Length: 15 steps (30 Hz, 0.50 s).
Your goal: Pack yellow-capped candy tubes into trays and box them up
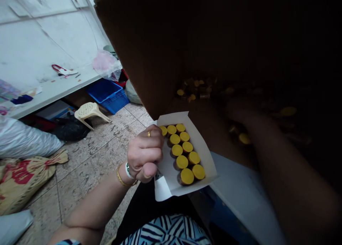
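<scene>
Far left: tied sacking with red print (24, 177) on a tiled floor (88, 156); farther on, a white plastic stool (91, 113) and a blue plastic crate (107, 97). Centre: left hand (144, 156) clenched on the near edge of a white card tray (199, 141), fingers curled, thumb underneath. Grip confined to the edge, apparently to steady the tray and leave the rows of yellow-capped vials (182, 162) uncovered. Tray position: just below the lip of a brown cardboard carton (139, 41). Right: right hand (240, 113) inside the carton, near loose yellow caps (244, 138) (deep shadow and blur; grasp or release impossible to tell).
</scene>
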Each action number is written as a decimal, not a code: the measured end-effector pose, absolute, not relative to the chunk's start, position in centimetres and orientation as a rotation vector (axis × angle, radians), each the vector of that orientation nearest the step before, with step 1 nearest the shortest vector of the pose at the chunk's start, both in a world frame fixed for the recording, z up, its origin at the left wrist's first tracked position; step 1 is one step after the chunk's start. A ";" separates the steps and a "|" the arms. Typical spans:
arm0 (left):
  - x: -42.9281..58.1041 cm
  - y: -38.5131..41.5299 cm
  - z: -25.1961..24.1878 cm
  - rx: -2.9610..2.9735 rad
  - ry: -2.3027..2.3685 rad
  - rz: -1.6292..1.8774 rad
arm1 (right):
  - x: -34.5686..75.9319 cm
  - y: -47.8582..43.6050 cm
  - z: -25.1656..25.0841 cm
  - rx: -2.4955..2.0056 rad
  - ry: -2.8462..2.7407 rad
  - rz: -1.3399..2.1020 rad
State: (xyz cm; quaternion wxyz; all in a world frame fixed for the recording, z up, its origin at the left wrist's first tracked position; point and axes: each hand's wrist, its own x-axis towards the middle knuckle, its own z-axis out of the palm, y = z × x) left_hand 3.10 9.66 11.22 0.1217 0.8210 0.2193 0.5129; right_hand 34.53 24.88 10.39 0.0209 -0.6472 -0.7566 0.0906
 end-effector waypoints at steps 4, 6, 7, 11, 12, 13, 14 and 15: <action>3.2 9.6 11.4 2.348 0.668 1.546 | 32.8 22.2 13.8 -1.833 -2.360 0.372; 3.3 9.6 11.6 2.328 0.668 1.557 | 30.9 19.6 15.5 -1.491 -2.334 0.664; 3.4 9.6 11.7 2.320 0.656 1.560 | 29.7 18.2 16.1 -1.261 -2.289 0.879; 4.0 9.7 12.3 2.236 0.606 1.570 | 24.7 13.5 16.6 -0.804 -2.301 1.144; 4.2 9.6 12.4 2.198 0.599 1.575 | 23.7 12.9 16.4 -0.809 -2.351 1.044; 4.3 9.5 12.5 2.161 0.592 1.580 | 23.1 12.6 16.2 -0.819 -2.392 0.939; 4.4 9.4 12.6 2.128 0.584 1.585 | 22.8 12.6 16.1 -0.830 -2.425 0.847; 4.4 9.3 12.7 2.106 0.576 1.584 | 22.9 12.7 16.1 -0.850 -2.450 0.771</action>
